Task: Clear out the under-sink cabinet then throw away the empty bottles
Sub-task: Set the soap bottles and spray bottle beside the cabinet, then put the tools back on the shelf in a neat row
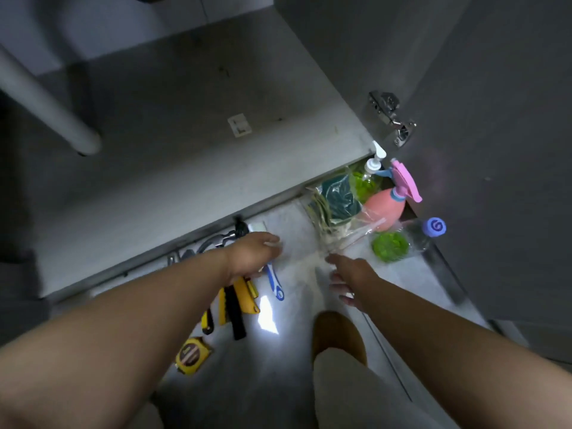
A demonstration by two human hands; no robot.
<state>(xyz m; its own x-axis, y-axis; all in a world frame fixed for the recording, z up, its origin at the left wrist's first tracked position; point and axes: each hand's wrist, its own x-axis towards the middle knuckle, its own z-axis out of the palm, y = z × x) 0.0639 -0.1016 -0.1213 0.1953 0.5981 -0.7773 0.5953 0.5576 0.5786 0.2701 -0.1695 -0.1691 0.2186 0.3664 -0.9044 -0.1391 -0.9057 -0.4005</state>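
The right grip is spread and empty; the left grip is too blurred to tell. The pink spray bottle stands outside the cabinet, likely for sorting.

Left hand fingertips blurred; tools under it partly hidden, perhaps cutters.

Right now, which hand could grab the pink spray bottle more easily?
Probably the right. The right hand is open and nearer the pink spray bottle; the left hand is over the tools on the far side.
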